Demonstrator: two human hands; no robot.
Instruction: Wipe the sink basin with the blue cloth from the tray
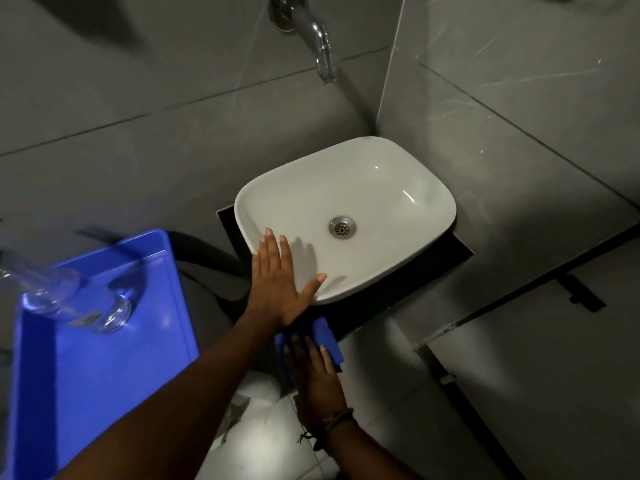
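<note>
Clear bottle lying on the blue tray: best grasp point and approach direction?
Probably wrap the fingers around the cylindrical body of the clear bottle, coming from above. It lies on its side across the blue tray, its thick base toward the sink, so the round flank faces up. The neck end is blurred at the frame edge, so avoid it. The left hand is nearest.

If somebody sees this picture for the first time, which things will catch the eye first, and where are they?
The white sink basin stands out at the centre, under a chrome tap. The left hand lies flat on its near rim, while the right hand holds the blue cloth just below. A bright blue tray with a clear bottle fills the lower left.
</note>
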